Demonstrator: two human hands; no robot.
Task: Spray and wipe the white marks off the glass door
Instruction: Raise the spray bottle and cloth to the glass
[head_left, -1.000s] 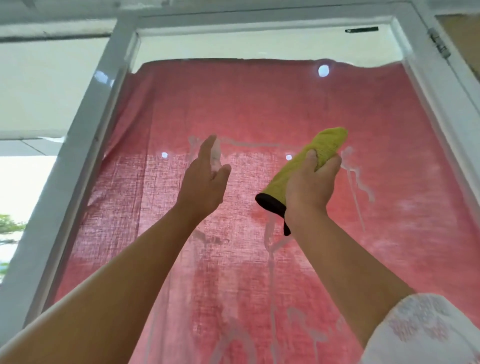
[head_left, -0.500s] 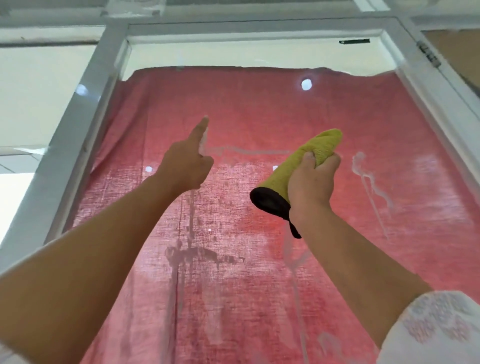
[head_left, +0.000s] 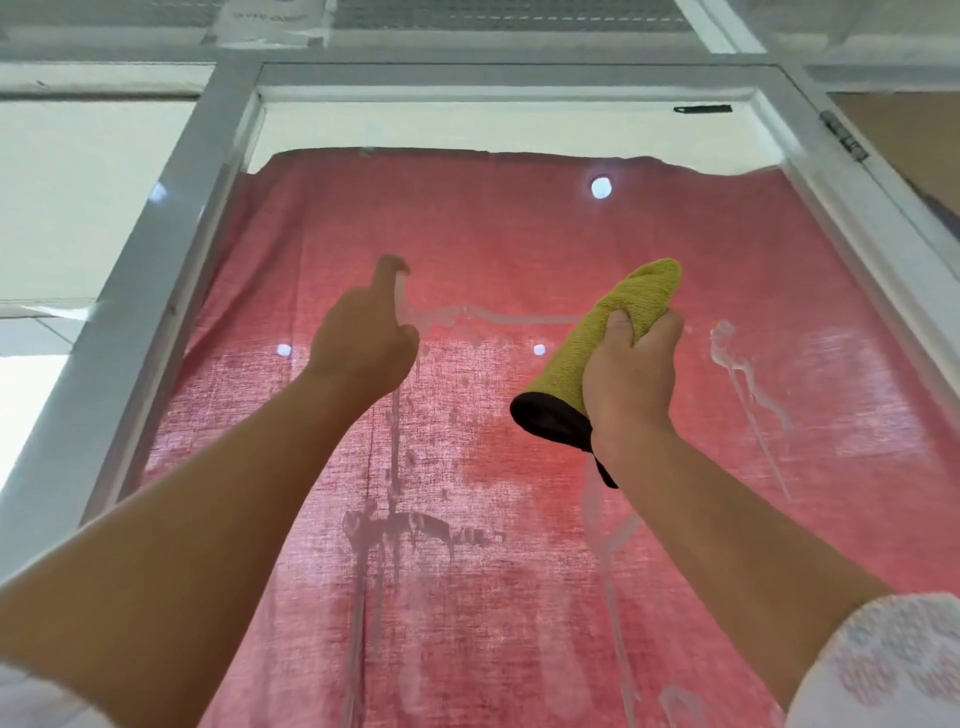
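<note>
- The left hand (head_left: 363, 348) is raised at centre frame, its fingers curled in, and only the hooked index finger reaches the glass door (head_left: 467, 130), at the top of a white streak.
- The right hand (head_left: 628, 384), right of centre, grips a rolled yellow-green microfibre cloth (head_left: 623, 317) with a black edge.
- White marks (head_left: 748, 379) run across the middle and down the right of the pane.
- A red curtain (head_left: 519, 228) hangs behind the glass, inside the white door frame (head_left: 156, 291).

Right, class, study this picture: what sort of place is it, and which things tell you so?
Probably a doorway in a house: a white-framed glass door with a hinge, a red curtain hung behind the pane, daylight outside at left.
</note>
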